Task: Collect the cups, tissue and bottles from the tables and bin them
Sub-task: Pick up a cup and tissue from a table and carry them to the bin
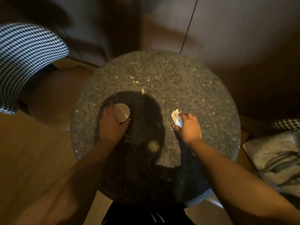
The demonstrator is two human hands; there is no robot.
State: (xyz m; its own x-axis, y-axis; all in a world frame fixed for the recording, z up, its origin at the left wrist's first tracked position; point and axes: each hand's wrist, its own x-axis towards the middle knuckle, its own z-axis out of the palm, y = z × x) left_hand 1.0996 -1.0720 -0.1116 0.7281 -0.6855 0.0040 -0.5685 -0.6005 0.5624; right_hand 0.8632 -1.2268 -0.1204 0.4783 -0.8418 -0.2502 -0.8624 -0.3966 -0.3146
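Cup (122, 112) half hidden by left hand (111, 123); tissue (176, 118) under right hand (189, 127).

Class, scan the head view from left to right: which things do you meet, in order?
Checked chair → left hand → paper cup → crumpled tissue → right hand → grey cushion.

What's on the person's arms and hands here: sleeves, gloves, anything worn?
Nothing visible. The left hand and right hand are bare, without gloves, and both forearms are uncovered up to the frame edge. No watch, rings or bands can be made out in the dim light.
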